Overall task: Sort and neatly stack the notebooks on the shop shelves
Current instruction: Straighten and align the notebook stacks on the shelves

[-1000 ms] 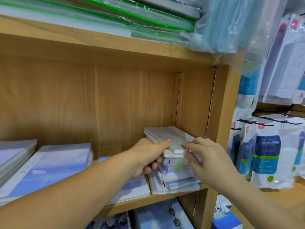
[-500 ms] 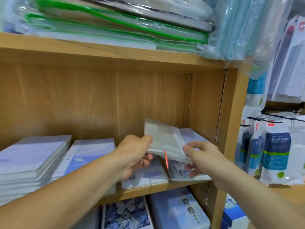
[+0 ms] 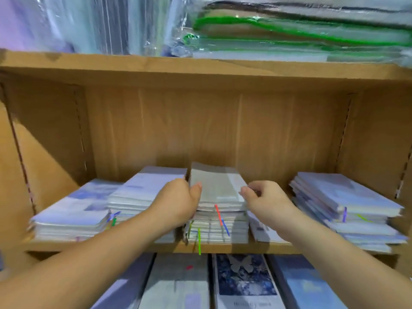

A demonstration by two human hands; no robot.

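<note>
**Head view: grey notebook (image 3: pixel 215 186) lies on top of the middle stack (image 3: pixel 236 230)**

The wooden shelf unit (image 3: pixel 200 70) frames everything. Its lower board carries the middle stack at the front edge, and its upper board runs well above the stack. On that upper board lie plastic-wrapped folders (image 3: pixel 289 34), some edged in green.

Left of the middle stack stand two more piles of pale blue notebooks: one (image 3: pixel 142 192) just beside it and a lower one (image 3: pixel 73 208) farther out. Right of it, well apart, sits a slightly skewed pile (image 3: pixel 347 201). Below the stack, on the next level down, a row of larger notebooks (image 3: pixel 245 279) lies flat.

The left hand (image 3: pixel 178 199) grips the stack's left side, with its thumb laid over the grey notebook's top and its fingers curled against the edge. The right hand (image 3: pixel 265 201) is at the stack's right side with fingers curled. Its thumb tip is at the grey notebook's edge, but I cannot tell whether it pinches the cover or only touches it.

Red (image 3: pixel 218 215), blue (image 3: pixel 225 227) and green (image 3: pixel 199 241) ribbons hang from the stack's front.
</note>
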